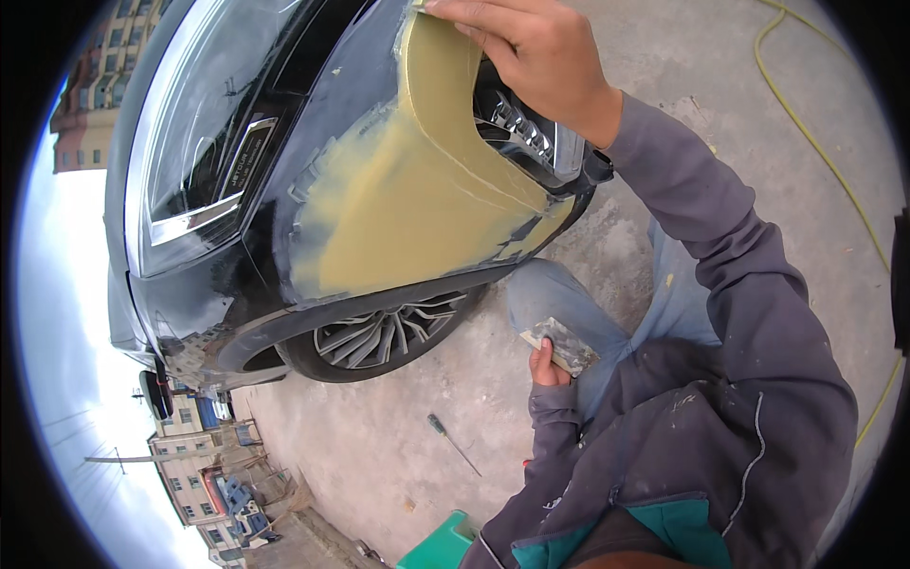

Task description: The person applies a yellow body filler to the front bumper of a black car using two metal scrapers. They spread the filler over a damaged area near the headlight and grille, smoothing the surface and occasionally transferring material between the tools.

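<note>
Smoothed yellow filler (398, 209) covers much of the black car's front fender (346, 71), with grey sanded patches around its edges. My right hand (531, 47) reaches up to the filler's top edge, fingers pinched together at the panel. What they grip is mostly out of the picture, with only a small yellowish edge showing at the fingertips. Low by my knee, my left hand (547, 368) is closed around a small flat putty board (562, 345) smeared with grey and whitish paste. The board is tilted and apart from the car.
The headlight (531, 137) sits beside the filler, close under my right forearm. Below the fender is the wheel (393, 332). A screwdriver (449, 441) lies on the concrete near a green stool-like object (441, 542). A yellow hose (806, 128) runs along the right.
</note>
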`<state>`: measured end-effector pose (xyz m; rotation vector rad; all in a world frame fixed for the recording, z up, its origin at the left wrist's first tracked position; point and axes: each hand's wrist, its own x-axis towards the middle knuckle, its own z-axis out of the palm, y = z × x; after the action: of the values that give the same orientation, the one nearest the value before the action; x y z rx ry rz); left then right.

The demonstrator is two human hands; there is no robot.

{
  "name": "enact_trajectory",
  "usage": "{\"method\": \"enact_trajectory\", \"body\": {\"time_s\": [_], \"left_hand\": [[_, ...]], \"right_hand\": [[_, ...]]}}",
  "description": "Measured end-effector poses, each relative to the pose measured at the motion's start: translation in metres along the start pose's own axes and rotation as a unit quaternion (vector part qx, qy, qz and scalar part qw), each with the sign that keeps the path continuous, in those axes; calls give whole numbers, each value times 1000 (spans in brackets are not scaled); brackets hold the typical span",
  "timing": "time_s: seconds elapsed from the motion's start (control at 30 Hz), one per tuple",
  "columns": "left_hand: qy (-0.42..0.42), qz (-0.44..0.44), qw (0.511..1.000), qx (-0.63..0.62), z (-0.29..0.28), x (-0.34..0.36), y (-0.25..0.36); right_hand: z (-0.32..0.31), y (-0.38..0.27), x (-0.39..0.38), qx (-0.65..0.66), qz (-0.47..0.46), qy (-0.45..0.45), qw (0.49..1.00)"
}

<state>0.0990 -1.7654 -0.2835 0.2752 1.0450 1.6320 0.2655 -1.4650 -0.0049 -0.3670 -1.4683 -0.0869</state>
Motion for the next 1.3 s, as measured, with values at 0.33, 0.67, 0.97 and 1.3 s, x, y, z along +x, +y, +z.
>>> {"method": "enact_trajectory", "body": {"time_s": [0.33,0.67,0.97,1.3], "left_hand": [[-27,58,985,160,52,3,26],[-201,102,785,577,156,36,52],[-84,436,-149,884,306,84,209],[31,436,-242,866,349,101,193]], "right_hand": [[-91,-23,-174,384,562,-336,651],[-127,-38,-269,554,687,-216,416],[-166,-8,-282,567,707,98,412],[-200,-24,-286,502,762,110,394]]}}
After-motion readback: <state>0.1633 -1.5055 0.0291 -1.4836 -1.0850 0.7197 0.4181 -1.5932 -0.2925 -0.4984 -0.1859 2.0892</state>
